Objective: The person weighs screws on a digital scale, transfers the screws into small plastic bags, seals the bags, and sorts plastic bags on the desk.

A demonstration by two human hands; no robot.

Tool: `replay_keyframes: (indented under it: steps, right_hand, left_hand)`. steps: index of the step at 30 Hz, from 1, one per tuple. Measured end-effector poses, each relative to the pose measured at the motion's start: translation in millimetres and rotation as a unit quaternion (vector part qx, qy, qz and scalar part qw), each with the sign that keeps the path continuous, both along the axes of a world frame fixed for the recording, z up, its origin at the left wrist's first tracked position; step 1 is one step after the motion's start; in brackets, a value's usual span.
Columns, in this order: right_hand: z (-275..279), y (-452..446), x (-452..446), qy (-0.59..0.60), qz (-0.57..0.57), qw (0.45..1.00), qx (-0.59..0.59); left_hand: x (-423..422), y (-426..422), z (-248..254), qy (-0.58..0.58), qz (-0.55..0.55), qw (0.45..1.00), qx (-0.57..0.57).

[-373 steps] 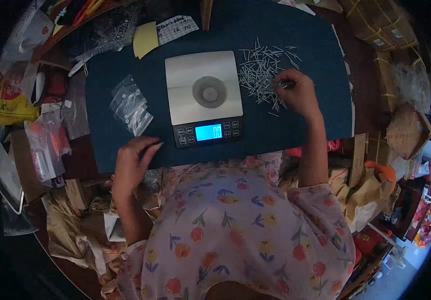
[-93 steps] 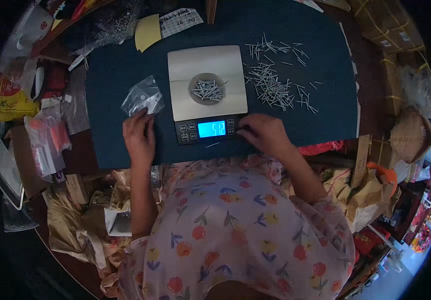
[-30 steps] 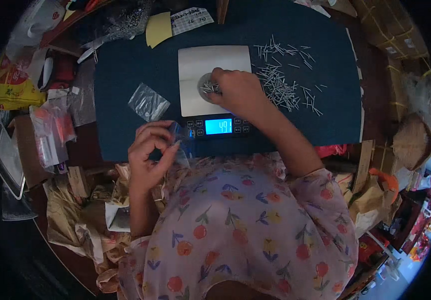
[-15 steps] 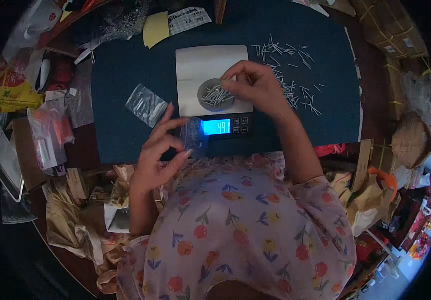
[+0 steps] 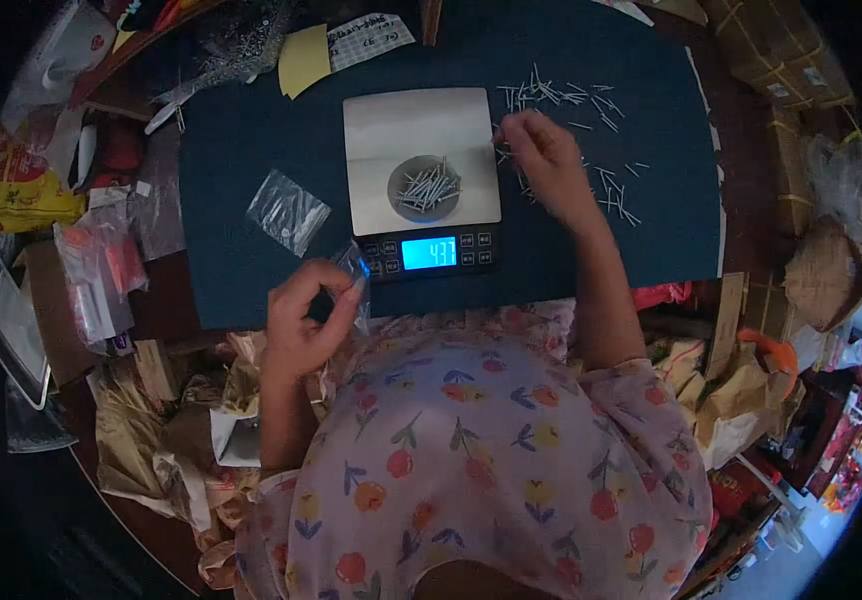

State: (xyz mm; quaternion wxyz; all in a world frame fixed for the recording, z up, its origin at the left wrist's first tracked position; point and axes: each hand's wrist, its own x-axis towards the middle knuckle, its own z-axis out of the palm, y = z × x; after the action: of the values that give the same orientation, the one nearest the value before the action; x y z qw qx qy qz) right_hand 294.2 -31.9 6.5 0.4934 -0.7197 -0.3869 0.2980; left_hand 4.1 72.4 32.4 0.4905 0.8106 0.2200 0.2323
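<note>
Pinching clear bag (image 5: 363,302), left hand (image 5: 311,312) at blue tabletop (image 5: 641,110), right hand (image 5: 551,168) with grip unclear, cartons (image 5: 786,60) alongside

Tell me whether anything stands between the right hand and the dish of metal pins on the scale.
Nothing visible does: between the right hand, near the plate's right edge, and the dish lies only a bare strip of the scale's plate.

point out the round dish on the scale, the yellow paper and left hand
round dish (image 5: 405,169): head view, bare upper left inside
yellow paper (image 5: 305,62): head view, middle of the sheet
left hand (image 5: 301,315): head view, middle of the hand
</note>
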Motion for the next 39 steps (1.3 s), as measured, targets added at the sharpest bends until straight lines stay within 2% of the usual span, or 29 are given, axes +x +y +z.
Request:
replay_keyframes:
  steps: [2,5,8,17,20,26,29,35,39]
  right_hand:
    - [-4,-5,5,-0.238,-0.063,0.968,-0.039]
    - [-25,-16,24,-0.338,-0.072,0.937,-0.044]
    - [-10,-22,21,-0.316,-0.068,0.943,-0.081]
    - [5,-22,6,-0.2,-0.081,0.976,-0.03]
    - [10,-15,-2,-0.245,-0.013,0.969,0.001]
    - [14,10,-27,-0.218,0.111,0.969,0.042]
    - [9,25,-44,-0.32,0.18,0.93,0.025]
    - [4,36,-56,-0.372,0.222,0.901,-0.025]
    - [8,31,-51,-0.325,0.2,0.923,0.048]
  left_hand:
    - [-1,0,1,0.003,-0.002,1.0,0.001]
    - [-1,0,0,0.007,-0.01,1.0,-0.006]
    - [1,0,-2,0.004,-0.011,1.0,0.006]
    - [4,0,-8,0.001,0.004,1.0,0.012]
    - [5,-2,-7,0.005,0.004,1.0,0.021]
    - [6,-3,-7,0.005,-0.003,0.999,0.038]
    - [5,-5,-3,0.008,-0.002,0.999,0.037]
    - [4,-6,-4,0.01,0.001,1.0,0.021]
    - [3,-7,-6,0.006,0.002,1.0,0.02]
